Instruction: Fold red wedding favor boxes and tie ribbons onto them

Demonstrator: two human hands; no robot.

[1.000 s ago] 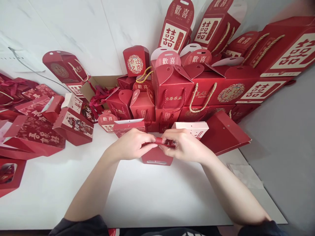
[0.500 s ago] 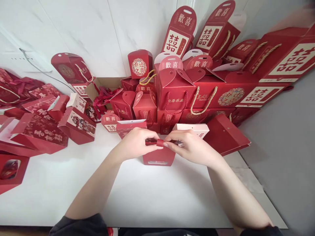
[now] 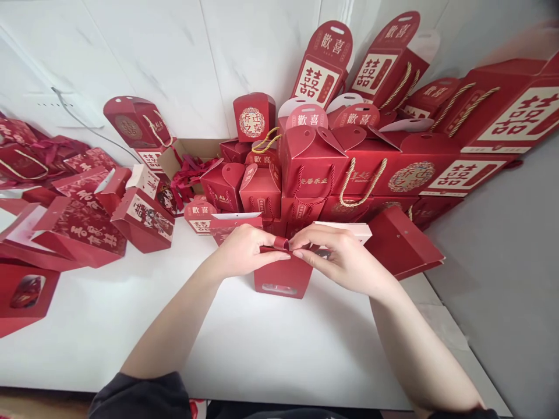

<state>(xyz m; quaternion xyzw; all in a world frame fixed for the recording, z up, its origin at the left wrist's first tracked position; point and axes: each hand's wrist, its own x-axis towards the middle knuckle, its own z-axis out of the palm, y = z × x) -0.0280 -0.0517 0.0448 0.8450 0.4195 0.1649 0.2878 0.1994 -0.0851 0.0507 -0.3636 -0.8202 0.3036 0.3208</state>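
Observation:
A red gift box with a small clear window low on its front stands upright on the white table. At its top edge a dark red ribbon forms a loop. My left hand comes from the left, closed on the ribbon with its index finger in or behind the loop. From the right, my right hand pinches at the ribbon's right end with thumb and fingertips. Both hands cover parts of the box's top. Just behind them stand another red box and a white-topped box.
Stacked red gift boxes with rope handles fill the back right. A cardboard box holds loose red ribbons. More red boxes crowd the left of the white table. A grey wall bounds the right side.
The ribbon loop at the box top has tipped and shifted slightly up and left. My fingers have shifted a little around it. The whole view has moved slightly.

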